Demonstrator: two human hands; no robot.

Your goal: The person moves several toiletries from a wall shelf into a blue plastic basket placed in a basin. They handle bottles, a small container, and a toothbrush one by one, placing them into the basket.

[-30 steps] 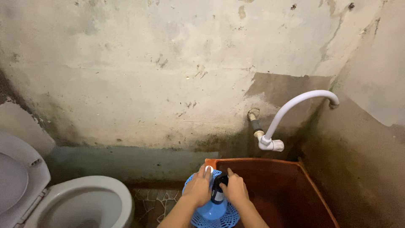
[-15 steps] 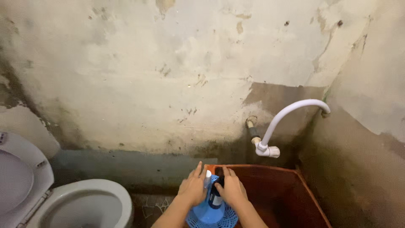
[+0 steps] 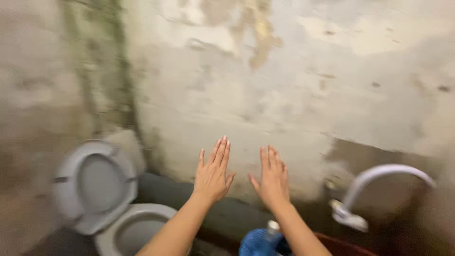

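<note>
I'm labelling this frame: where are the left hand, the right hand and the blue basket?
left hand (image 3: 213, 173), head view, back of the hand.
right hand (image 3: 271, 178), head view, back of the hand.
blue basket (image 3: 256, 242), head view, its latticed wall.

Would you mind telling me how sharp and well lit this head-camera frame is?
Head view: motion blur smears everything, worst at the wall, the toilet and the white pipe; the left hand and right hand are slightly clearer; light is dim and flat, without glare.

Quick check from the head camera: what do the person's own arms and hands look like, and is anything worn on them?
Both forearms are bare, with no sleeves in view. The left hand and right hand wear no gloves, and no rings, watch or bands show. The picture is motion-blurred, so finer marks cannot be told.
</note>
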